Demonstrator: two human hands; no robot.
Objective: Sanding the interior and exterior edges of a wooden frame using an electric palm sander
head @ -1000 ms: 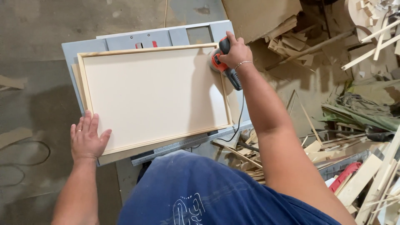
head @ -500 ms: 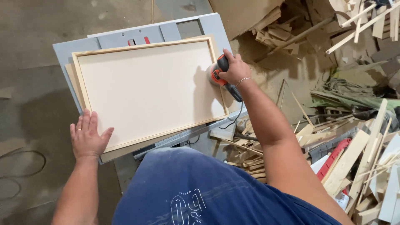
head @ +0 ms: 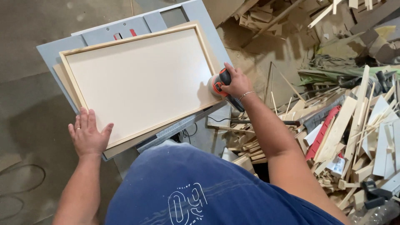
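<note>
- I see my right hand (head: 236, 82) with its fingers wrapped tight around a small orange-and-black power sander (head: 221, 83), pressed on the right edge of the rectangular cream panel with a pale wooden frame (head: 139, 81).
- My left hand (head: 88, 135) lies flat, fingers spread, holding nothing, on the panel's near left corner.
- The panel rests on a grey metal surface (head: 54, 48); a heap of wood offcuts (head: 354, 125) lies to the right.

Blue short-sleeved shirt (head: 216, 187) fills six o'clock, a white outline print on its cloth. Both forearms bare; a thin bracelet (head: 246, 94) circles the right wrist, near three o'clock.
</note>
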